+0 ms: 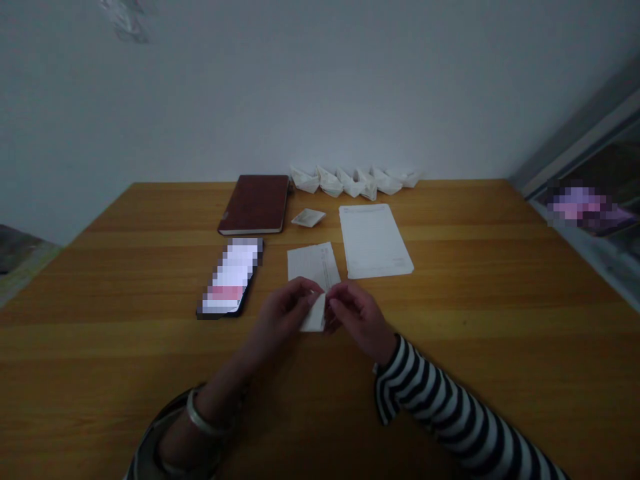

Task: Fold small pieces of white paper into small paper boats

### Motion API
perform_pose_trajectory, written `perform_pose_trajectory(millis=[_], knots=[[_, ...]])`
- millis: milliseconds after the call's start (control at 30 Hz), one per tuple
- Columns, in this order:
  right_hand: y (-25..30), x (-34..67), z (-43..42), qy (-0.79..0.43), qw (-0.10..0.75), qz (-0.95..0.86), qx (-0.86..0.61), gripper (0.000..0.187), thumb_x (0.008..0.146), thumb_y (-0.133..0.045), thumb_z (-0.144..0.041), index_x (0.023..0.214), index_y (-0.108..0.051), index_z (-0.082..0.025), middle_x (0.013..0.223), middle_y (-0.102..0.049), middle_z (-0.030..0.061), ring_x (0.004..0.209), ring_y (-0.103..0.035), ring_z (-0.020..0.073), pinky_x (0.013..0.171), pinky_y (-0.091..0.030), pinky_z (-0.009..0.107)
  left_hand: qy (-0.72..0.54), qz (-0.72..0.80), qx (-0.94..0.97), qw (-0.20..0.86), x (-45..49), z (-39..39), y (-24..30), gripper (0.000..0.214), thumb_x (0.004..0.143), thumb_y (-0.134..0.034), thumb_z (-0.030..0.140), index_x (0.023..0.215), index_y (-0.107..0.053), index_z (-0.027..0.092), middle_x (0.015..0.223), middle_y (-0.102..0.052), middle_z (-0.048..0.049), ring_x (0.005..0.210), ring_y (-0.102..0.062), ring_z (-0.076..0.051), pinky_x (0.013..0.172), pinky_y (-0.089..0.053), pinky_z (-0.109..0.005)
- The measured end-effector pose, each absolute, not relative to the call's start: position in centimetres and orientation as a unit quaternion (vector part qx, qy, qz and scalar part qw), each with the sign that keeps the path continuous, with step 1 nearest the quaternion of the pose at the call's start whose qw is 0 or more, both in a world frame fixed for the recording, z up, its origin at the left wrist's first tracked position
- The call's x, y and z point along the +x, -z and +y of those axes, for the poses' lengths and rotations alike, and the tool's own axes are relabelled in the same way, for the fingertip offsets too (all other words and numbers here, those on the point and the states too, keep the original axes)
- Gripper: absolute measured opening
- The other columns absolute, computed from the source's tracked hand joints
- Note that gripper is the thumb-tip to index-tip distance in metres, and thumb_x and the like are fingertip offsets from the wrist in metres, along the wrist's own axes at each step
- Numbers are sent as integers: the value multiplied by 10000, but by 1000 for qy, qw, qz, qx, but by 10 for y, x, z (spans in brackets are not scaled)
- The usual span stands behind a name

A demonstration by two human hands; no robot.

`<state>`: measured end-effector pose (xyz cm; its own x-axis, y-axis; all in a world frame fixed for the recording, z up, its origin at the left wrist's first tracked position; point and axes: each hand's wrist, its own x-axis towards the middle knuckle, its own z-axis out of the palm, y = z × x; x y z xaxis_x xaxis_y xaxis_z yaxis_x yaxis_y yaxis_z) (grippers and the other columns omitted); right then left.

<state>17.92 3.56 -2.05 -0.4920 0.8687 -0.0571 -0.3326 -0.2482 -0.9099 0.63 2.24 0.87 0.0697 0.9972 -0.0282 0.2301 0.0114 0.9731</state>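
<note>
A white sheet of paper (313, 268) lies folded on the wooden table (100, 320) in front of me. My left hand (285, 312) pinches its near edge from the left, fingers closed on the paper. My right hand (357, 317) pinches the same edge from the right, fingertips almost meeting the left ones. A folded flap of the sheet shows between the two hands.
Left of the sheet lies a phone (231, 276) with a lit screen. Behind it sits a dark red notebook (256, 203). A stack of white sheets (374, 240) lies to the right, one small paper boat (309, 217) nearby, and several paper boats (353, 180) line the wall.
</note>
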Motion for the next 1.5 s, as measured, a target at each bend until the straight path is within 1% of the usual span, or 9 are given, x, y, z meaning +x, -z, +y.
perform_pose_trajectory(millis=[100, 267, 367, 533, 733, 900, 1067, 1233, 1500], knots=[[21, 182, 38, -752, 377, -478, -253, 393, 829, -700, -296, 1180, -527, -273, 834, -610, -38, 656, -667, 118, 604, -601, 288, -374, 512, 558, 535, -1, 23, -12, 164, 877, -614, 312, 965, -562, 184, 733, -643, 1, 596, -552, -115, 516, -410, -198], [25, 182, 40, -741, 345, -515, -257, 351, 790, -726, -224, 1129, -637, -230, 815, -630, -27, 720, -668, 116, 701, -595, 287, -407, 506, 476, 593, 2, 21, -17, 425, 828, -705, 309, 1059, -353, 251, 746, -635, 54, 502, -524, -69, 442, -352, -137], [25, 181, 42, -765, 352, -477, -252, 418, 754, -756, -218, 1155, -644, -245, 814, -665, -31, 717, -682, 123, 692, -605, 295, -421, 493, 444, 619, 6, 22, -19, 457, 831, -704, 321, 1088, -332, 252, 739, -623, 51, 509, -559, -86, 460, -405, -161], [27, 182, 45, -767, 349, -459, -280, 291, 718, -780, -202, 997, -699, -211, 879, -732, -2, 737, -702, 123, 694, -595, 272, -433, 492, 438, 615, 9, 23, -18, 502, 812, -722, 318, 1109, -325, 235, 670, -566, 80, 494, -536, -82, 466, -410, -170], [28, 182, 43, -749, 337, -483, -305, 302, 690, -807, -219, 976, -712, -205, 867, -770, 8, 812, -734, 156, 826, -576, 340, -446, 487, 439, 609, 9, 24, -8, 566, 796, -727, 346, 1158, -311, 224, 715, -548, 77, 507, -483, -66, 459, -380, -165], [24, 185, 41, -746, 317, -498, -307, 277, 722, -791, -264, 985, -727, -204, 899, -783, 31, 835, -744, 170, 826, -583, 341, -413, 491, 456, 616, 4, 25, -5, 505, 851, -660, 408, 1211, -364, 215, 769, -547, 52, 540, -485, -72, 487, -383, -181], [24, 186, 47, -717, 398, -450, -353, 226, 712, -791, -273, 922, -740, -206, 856, -788, 26, 779, -745, 163, 773, -606, 322, -411, 479, 503, 590, -7, 26, -11, 500, 849, -675, 371, 1286, -480, 225, 957, -628, -14, 785, -606, -126, 705, -481, -229], [26, 188, 53, -690, 423, -460, -366, 243, 722, -784, -311, 941, -745, -212, 848, -785, 29, 762, -739, 160, 721, -605, 302, -375, 512, 517, 575, -8, 27, -13, 311, 829, -702, 283, 1121, -697, 179, 1064, -728, -72, 963, -656, -185, 883, -498, -303], [25, 190, 52, -672, 411, -488, -375, 253, 704, -797, -298, 942, -747, -227, 889, -788, 39, 834, -744, 184, 780, -592, 332, -380, 517, 569, 514, -9, 28, -11, 378, 764, -767, 230, 1139, -722, 225, 1081, -738, -59, 971, -664, -198, 866, -513, -317]])
